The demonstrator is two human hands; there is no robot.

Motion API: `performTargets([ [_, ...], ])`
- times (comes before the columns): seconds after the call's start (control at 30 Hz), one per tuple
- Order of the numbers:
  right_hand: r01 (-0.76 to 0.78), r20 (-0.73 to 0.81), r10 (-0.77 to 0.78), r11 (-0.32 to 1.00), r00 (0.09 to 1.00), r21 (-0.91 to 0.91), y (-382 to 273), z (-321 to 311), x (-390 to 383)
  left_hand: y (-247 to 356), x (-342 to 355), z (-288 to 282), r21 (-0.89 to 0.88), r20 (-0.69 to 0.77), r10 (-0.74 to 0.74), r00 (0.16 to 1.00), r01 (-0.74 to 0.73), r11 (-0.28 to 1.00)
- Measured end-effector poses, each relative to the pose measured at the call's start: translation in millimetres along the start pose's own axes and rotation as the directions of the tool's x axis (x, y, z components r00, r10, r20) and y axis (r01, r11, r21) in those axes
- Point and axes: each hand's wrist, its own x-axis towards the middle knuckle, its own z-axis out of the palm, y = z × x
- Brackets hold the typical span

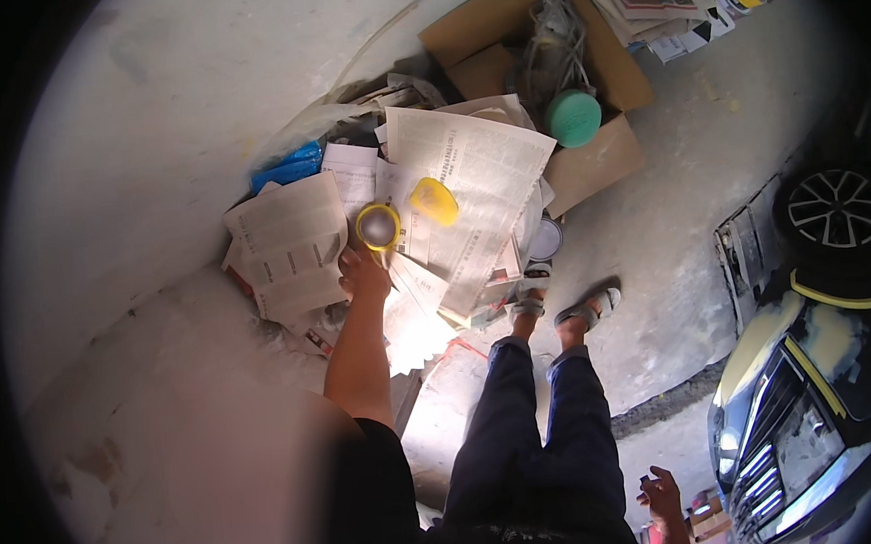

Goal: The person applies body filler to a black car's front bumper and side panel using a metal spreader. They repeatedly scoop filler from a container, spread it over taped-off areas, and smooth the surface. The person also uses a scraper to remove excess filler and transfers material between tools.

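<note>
My left hand (362, 273) reaches out over a heap of papers, its fingers closed at the near edge of a yellow-rimmed round thing (378, 226) with a grey middle. Whether that is a tin or a roll of tape I cannot tell. Just right of it, a yellow oval piece (434, 202) lies on a large sheet of newspaper (479, 156). Another folded newspaper (291, 235) is on the left of the hand. Low at the right, my right hand (661, 497) hangs beside my leg with bent fingers around a small dark object (646, 480).
Behind the papers stands an open cardboard box (486, 18) with cables and a green round lid (574, 119). A tin (545, 239) is near my feet. To the right are a wheel (836, 209) and a partly sanded car front (798, 430). A pale wall (181, 108) rises at the left.
</note>
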Motion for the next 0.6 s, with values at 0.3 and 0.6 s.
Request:
performTargets([
  [0.3,0.013,-0.004,-0.013,1.000,1.000,-0.011,9.3,-3.9,-6.7,-30.0,17.0,48.6,-0.054,-0.099,0.022,0.995,-0.028,0.998],
  [0.6,0.067,-0.001,-0.067,0.998,0.998,-0.005,4.7,3.9,-13.1,-31.4,-15.9,18.8,-0.096,0.029,-0.032,0.999,0.035,0.995],
])
